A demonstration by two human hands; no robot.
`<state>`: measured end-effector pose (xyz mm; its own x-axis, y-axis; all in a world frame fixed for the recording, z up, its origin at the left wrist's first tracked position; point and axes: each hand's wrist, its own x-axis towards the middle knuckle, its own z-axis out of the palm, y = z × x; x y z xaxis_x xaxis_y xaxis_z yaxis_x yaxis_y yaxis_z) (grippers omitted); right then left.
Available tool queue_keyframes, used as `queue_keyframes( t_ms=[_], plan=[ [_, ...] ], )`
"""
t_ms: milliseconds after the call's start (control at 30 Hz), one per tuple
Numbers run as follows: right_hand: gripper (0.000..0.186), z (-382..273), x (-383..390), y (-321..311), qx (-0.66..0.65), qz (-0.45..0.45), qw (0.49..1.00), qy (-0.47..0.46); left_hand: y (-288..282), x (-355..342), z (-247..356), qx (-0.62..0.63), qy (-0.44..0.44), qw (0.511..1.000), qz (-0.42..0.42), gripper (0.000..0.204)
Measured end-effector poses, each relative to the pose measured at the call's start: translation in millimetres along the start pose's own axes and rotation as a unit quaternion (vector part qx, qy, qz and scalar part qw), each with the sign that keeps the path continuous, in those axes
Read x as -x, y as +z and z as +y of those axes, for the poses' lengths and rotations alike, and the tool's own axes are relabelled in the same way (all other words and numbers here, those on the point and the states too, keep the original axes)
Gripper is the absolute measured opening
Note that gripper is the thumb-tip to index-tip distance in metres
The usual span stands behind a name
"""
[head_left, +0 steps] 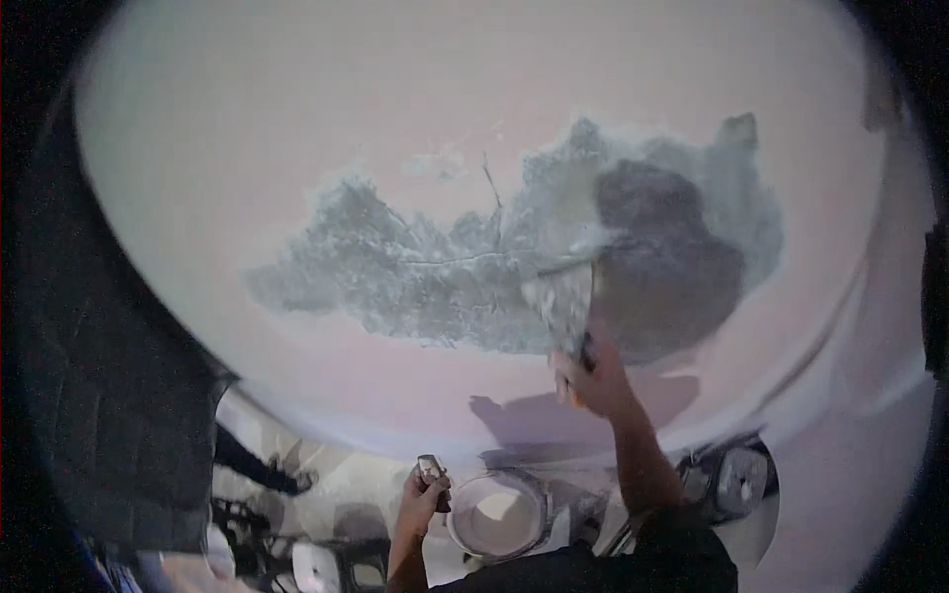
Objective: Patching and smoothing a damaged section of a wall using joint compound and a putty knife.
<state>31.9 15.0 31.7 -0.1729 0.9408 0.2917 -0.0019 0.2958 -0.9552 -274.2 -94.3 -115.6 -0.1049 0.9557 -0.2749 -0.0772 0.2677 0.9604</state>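
Observation:
My right hand [590, 378] is closed round the handle of a wide putty knife [559, 296]. Whitish smears cover its blade, whose far edge meets or nearly meets a rough grey patch [445, 287] on the pale wall [415, 89]. A thin crack [455, 259] runs across this patch, beside a smoother, darker area [672, 267] to the right of the blade. Lower down and nearer to me, my left hand [425, 492] grips a small object [431, 466] with a pale top and a dark lower part; its kind cannot be made out.
A round white bucket [460, 529] stands below the wall, just right of my left hand. Dark cladding [109, 346] borders the wall at the left. Several dim objects lie about the floor, among them a white container [316, 568] and another pale round item [741, 481] at the right.

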Motion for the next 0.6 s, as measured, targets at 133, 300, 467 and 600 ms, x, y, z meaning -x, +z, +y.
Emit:
queue_keyframes(
  t_ms=[133,300,467,600],
  plan=[
    [0.024,-70,-24,10,0.087,0.132,0.986,0.046,-32,-26,28,-0.005,0.074,0.989,-0.129,0.015],
    [0.024,-94,-46,19,0.114,0.232,0.965,0.029,-74,-55,40,-0.026,0.080,0.986,-0.145,0.011],
    [0.036,-86,-61,-5,0.229,0.240,0.943,-0.029,-89,-37,42,0.043,0.116,0.973,-0.192,0.010],
    [0.026,-91,-59,9,0.153,0.248,0.957,-0.001,-102,-26,25,0.056,0.103,0.974,-0.193,0.009]
  ],
)
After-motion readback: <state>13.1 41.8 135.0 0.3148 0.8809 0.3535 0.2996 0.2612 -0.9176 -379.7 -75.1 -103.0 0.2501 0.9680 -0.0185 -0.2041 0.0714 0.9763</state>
